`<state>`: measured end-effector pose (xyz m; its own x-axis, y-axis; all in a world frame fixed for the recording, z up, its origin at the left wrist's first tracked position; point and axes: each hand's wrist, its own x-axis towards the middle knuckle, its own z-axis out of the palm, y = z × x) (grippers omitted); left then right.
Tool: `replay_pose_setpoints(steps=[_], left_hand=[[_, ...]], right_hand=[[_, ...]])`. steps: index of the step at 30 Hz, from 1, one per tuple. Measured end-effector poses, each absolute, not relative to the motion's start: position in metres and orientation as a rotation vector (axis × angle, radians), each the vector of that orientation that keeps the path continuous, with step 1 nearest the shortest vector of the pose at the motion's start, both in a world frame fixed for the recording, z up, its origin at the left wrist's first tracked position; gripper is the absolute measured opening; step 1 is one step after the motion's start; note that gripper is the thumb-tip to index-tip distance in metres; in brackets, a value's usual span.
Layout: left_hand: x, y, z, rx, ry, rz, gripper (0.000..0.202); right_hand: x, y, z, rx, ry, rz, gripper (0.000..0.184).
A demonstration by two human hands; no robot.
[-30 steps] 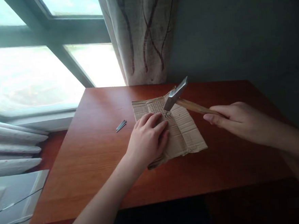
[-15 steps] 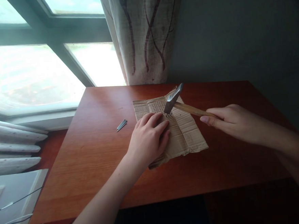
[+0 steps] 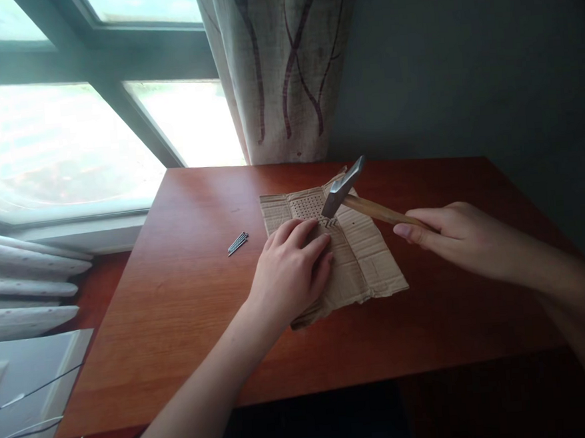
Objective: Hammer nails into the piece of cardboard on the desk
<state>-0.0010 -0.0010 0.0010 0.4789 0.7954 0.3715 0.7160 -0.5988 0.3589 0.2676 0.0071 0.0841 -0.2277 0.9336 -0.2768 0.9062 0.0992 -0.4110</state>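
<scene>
A flattened piece of brown cardboard [image 3: 363,257] lies on the red-brown wooden table [image 3: 188,306]. My left hand [image 3: 291,272] rests flat on its left half, fingers stretched out and together. My right hand [image 3: 454,234] is closed round the wooden handle of a hammer [image 3: 343,189]. The metal head hangs just above a patch of small holes and nail heads [image 3: 317,214] near the cardboard's far edge, right beside my left fingertips.
A small bundle of loose nails [image 3: 237,243] lies on the table to the left of the cardboard. A patterned curtain [image 3: 282,66] hangs behind the table, a window [image 3: 67,141] at the left, a dark wall at the right.
The hammer head came down onto the nail patch half a second ago and has since risen a little. My left hand has stayed flat on the cardboard.
</scene>
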Motion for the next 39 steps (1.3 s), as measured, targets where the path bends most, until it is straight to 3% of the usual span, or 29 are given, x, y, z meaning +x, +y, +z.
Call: replay_pose_setpoints(steps=[31,39], left_hand=[[-0.0019,-0.0022,0.0013,2.543,1.304,0.794,0.03],[-0.0024,-0.0009,0.0025,2.539,1.298,0.793,0.029]], right_hand=[[0.267,0.0058,0.0762,-1.866,-2.285,0.845,0.054],[0.27,0.0032,0.0801,-1.811,-2.106,0.624,0.053]])
